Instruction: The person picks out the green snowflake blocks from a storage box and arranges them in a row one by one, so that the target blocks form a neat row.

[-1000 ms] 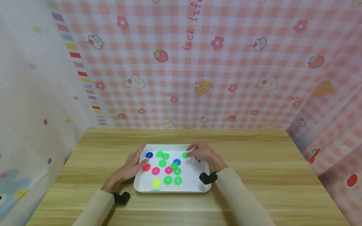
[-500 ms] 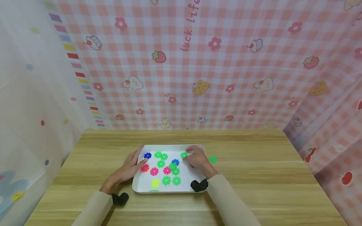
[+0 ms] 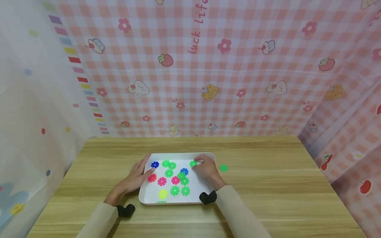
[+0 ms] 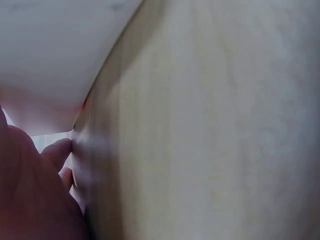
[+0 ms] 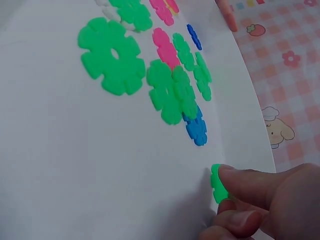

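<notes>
A white tray (image 3: 178, 154) lies on the wooden table and holds several flat snowflake-shaped discs in green, pink, blue and yellow. My right hand (image 3: 200, 164) is at the tray's far right corner and pinches a green disc (image 3: 193, 163) between thumb and fingers. The right wrist view shows that green disc (image 5: 218, 184) held on edge in my fingertips (image 5: 245, 182) just above the tray floor (image 5: 75, 165). My left hand (image 3: 142, 170) rests with straight fingers on the tray's left rim, beside a blue disc (image 3: 154, 164) and a pink disc (image 3: 152, 178).
One green disc (image 3: 224, 168) lies on the bare table (image 3: 268, 185) just right of the tray. A pink checked cloth (image 3: 238, 82) hangs behind and to the right. A pale dotted curtain (image 3: 35, 115) closes the left. The left wrist view is blurred.
My right hand has drawn a little to the left, still pinching the green disc, and a green disc on the table to its right has come into view. The left hand has stayed put.
</notes>
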`<act>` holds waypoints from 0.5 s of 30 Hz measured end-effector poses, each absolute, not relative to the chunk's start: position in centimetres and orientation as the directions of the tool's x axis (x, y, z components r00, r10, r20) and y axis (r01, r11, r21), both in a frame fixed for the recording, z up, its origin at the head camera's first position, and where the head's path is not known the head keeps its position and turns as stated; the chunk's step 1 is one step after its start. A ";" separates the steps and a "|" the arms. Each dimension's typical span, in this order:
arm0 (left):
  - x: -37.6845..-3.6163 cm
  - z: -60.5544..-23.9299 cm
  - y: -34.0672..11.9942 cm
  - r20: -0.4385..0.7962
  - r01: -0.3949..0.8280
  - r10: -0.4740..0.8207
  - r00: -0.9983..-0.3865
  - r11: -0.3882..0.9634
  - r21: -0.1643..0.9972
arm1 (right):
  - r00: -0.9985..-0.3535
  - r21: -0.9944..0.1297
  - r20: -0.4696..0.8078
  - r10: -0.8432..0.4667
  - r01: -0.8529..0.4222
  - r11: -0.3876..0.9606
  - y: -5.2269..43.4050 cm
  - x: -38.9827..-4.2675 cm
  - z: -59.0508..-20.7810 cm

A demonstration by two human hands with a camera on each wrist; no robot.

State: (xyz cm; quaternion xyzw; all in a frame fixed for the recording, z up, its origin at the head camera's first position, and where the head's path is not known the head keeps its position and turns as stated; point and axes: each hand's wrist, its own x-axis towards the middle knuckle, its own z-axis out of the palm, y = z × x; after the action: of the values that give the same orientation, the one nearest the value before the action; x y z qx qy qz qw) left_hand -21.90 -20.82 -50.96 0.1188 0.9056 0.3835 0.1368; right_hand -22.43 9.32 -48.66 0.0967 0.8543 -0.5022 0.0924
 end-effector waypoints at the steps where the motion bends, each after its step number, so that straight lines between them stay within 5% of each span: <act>1: -21.9 -51.0 -20.8 -0.161 0.105 0.317 -0.935 0.680 0.726 | -0.965 -0.836 -0.252 0.076 0.257 0.486 9.3 -22.4 -48.7; 15: -22.0 -51.0 -20.8 -0.162 0.101 0.315 -0.935 0.676 0.730 | -0.974 -0.775 -0.212 0.084 0.220 0.593 8.9 -22.7 -48.9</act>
State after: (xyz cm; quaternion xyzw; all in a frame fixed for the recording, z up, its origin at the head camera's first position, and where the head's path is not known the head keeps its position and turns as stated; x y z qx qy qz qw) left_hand -21.97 -20.83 -51.03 0.1148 0.9048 0.3859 0.1383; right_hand -22.68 8.90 -48.90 0.0856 0.8892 -0.4430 0.0764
